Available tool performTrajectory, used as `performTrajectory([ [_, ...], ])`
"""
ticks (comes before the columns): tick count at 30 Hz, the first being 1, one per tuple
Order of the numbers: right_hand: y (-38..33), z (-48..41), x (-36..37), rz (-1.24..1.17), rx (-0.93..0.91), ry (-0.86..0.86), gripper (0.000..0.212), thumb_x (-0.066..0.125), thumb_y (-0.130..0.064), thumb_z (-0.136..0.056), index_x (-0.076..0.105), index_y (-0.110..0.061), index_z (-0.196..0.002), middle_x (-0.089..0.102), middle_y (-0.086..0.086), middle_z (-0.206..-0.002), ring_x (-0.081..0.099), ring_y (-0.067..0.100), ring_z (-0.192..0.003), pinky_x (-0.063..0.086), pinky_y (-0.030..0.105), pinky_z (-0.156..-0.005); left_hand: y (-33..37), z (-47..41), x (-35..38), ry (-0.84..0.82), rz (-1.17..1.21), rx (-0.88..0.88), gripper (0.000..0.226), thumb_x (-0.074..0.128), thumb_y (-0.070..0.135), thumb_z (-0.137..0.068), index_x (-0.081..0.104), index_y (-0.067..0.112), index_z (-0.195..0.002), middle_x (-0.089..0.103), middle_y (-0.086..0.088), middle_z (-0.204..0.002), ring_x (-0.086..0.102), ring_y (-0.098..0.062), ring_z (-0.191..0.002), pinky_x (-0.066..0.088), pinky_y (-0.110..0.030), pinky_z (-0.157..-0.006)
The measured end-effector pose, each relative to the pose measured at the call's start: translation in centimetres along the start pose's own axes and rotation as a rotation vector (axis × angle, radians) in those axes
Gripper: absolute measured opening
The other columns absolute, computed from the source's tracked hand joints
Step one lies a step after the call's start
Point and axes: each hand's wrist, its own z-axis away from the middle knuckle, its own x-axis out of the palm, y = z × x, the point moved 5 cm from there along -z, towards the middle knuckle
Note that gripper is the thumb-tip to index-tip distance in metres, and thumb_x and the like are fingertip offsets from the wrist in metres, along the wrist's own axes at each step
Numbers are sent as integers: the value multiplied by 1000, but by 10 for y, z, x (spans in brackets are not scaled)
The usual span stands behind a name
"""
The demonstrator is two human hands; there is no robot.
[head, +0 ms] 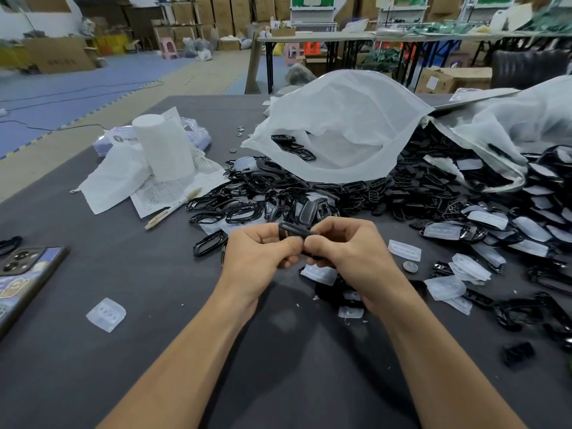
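In a warehouse room lined with cardboard boxes (223,13), a dark grey table (154,305) carries an open white mesh bag (340,119) and a spilled heap of black frames (244,202). Just above the table, near the heap, the left hand (257,258) and right hand (349,252) pinch one black plastic frame (292,231) between curled fingers and thumbs, seemingly fitting or checking it; next it likely needs an even squeeze, then a place apart from the heap.

Print on the paper sheet (173,193) and cardboard box (58,55) seems illegibly blurred.
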Motion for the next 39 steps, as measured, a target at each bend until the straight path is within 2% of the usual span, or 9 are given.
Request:
performTrajectory([
  [5, 2, -3, -1, 56, -15, 66, 26, 72, -4, -91, 76, -15, -68, 72, 11, -64, 65, 22, -57, 52, 27, -55, -3, -1, -1, 3, 34, -78, 7, 74, 3, -89, 80, 5, -90, 76, -8, -77, 62, -8, -60, 49, -16, -57],
  [9, 3, -3, 3, 217, -65, 54, 22, 68, -21, -93, 78, -22, -74, 73, 10, -64, 70, 37, -66, 60, 50, -68, -4, -2, -3, 40, 19, -77, 12, 72, 3, -90, 82, 9, -85, 77, -9, -77, 63, -10, -63, 50, -17, -58],
  [12, 3, -3, 2, 248, -70, 69, 19, 68, -24, -93, 78, -26, -77, 73, 8, -64, 71, 38, -70, 60, 56, -72, -2, -3, -3, 37, -34, -45, 18, 73, 4, -89, 84, 13, -78, 76, -9, -75, 59, -12, -63, 50, -19, -62],
  [20, 4, -1, -2, 124, 2, 101, 19, 76, -13, -90, 81, -23, -74, 73, 6, -64, 72, 19, -60, 56, 35, -64, 1, -7, -9, -70, -58, -101, 20, 76, 6, -86, 84, 15, -70, 72, -6, -64, 60, -6, -54, 50, -16, -59],
  [23, 5, -2, -2, 235, -36, 154, 17, 78, -22, -88, 79, -34, -77, 74, -2, -64, 73, 15, -64, 60, 36, -71, 2, -8, -11, -32, -106, -76, 21, 77, 6, -85, 83, 17, -67, 72, -5, -63, 61, -7, -56, 50, -16, -59],
  [27, 5, -1, 0, 269, -73, 213, 16, 79, -30, -86, 76, -44, -80, 74, -13, -65, 71, 6, -65, 59, 29, -68, 1, -9, -13, 23, -142, -41, 17, 78, 6, -83, 83, 14, -69, 71, -7, -64, 61, -11, -58, 51, -18, -60],
  [33, 9, -1, 6, 152, 3, 154, 25, 73, -15, -92, 76, -21, -67, 73, 4, -62, 65, 14, -56, 53, 32, -61, -2, -8, -11, 49, -83, -49, 11, 76, 6, -85, 83, 9, -78, 74, -13, -71, 61, -13, -59, 52, -25, -65],
  [36, 10, -1, 6, 29, 63, 104, 24, 68, -11, -97, 74, -6, -74, 72, 16, -68, 62, 21, -56, 49, 35, -59, -4, -4, -5, 36, 33, -81, 14, 75, 7, -88, 81, 7, -75, 73, -14, -69, 63, -13, -55, 52, -22, -60],
  [39, 10, -1, 5, -19, 94, 63, 23, 71, -9, -94, 72, -1, -73, 71, 15, -67, 64, 24, -57, 48, 37, -62, -3, -1, -4, 94, 138, -76, 19, 74, -1, -87, 82, 12, -75, 76, -9, -73, 68, -11, -59, 54, -19, -58],
])
